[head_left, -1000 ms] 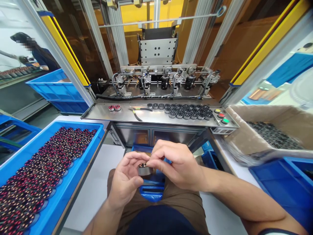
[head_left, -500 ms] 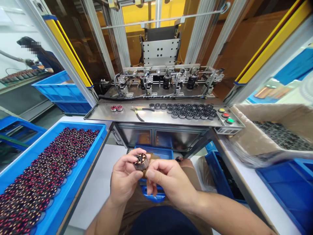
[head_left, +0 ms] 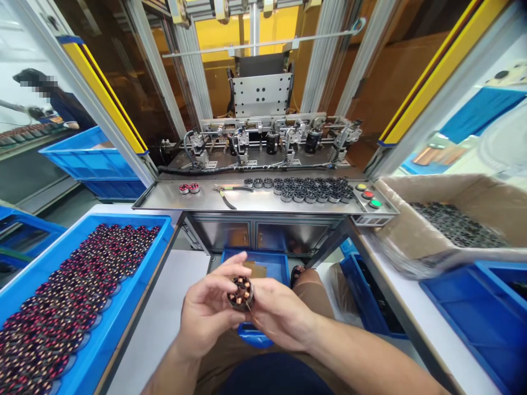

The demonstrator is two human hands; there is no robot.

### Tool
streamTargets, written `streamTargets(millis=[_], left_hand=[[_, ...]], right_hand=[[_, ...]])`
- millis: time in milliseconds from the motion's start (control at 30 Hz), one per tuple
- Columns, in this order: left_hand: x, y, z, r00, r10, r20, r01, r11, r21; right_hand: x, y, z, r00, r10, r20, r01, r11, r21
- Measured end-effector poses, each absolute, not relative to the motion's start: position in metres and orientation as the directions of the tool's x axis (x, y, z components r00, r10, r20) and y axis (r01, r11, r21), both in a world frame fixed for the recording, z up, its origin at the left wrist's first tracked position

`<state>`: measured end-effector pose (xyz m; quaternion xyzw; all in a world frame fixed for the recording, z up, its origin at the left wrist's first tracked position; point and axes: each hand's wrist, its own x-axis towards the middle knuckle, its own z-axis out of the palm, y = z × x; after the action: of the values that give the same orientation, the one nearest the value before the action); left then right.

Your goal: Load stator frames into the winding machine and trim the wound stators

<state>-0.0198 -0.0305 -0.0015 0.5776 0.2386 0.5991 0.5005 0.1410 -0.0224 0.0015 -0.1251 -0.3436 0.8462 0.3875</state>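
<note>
A motor stator (head_left: 240, 293) with copper windings is held up in front of my lap, its wound face tilted toward me. My left hand (head_left: 208, 304) grips it from the left with the thumb below, some fingers raised above it. My right hand (head_left: 280, 310) closes on its right side, the fingertips partly hidden behind it. A thin copper wire (head_left: 256, 319) trails from the stator's lower edge across my right hand.
A blue tray (head_left: 162, 241) of wound stators stands left. The steel ledge (head_left: 164, 204) ahead holds cutting pliers (head_left: 225, 198), two red stators (head_left: 189, 188), several black stator cores (head_left: 313, 189) and push buttons (head_left: 368, 195). Behind is a winding machine (head_left: 263, 99). A carton (head_left: 395, 208) and blue bins stand right.
The stator has turned so its wound face points more toward me. My right hand has opened from a pinch and moved onto the stator's side. The view has shifted slightly.
</note>
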Motion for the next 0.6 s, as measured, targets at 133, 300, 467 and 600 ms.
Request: streamTargets(millis=[133, 300, 467, 600], left_hand=[[-0.026, -0.036, 0.002, -0.005, 0.898, 0.441, -0.006, -0.441, 0.898], [-0.023, -0.044, 0.005, 0.156, 0.957, 0.245, 0.123, -0.265, 0.956], [-0.019, -0.044, 0.011, 0.154, 0.950, 0.273, 0.142, -0.295, 0.945], [-0.021, -0.044, 0.012, 0.120, 0.918, 0.377, 0.230, -0.395, 0.889]], right_hand=[[0.150, -0.018, 0.000, -0.368, 0.869, 0.330, -0.416, 0.164, -0.895], [0.161, -0.016, 0.001, -0.247, 0.647, 0.721, 0.000, 0.744, -0.668], [0.169, -0.017, 0.009, -0.301, 0.600, 0.741, 0.016, 0.780, -0.625], [0.175, -0.017, 0.016, -0.300, 0.621, 0.724, -0.058, 0.746, -0.664]])
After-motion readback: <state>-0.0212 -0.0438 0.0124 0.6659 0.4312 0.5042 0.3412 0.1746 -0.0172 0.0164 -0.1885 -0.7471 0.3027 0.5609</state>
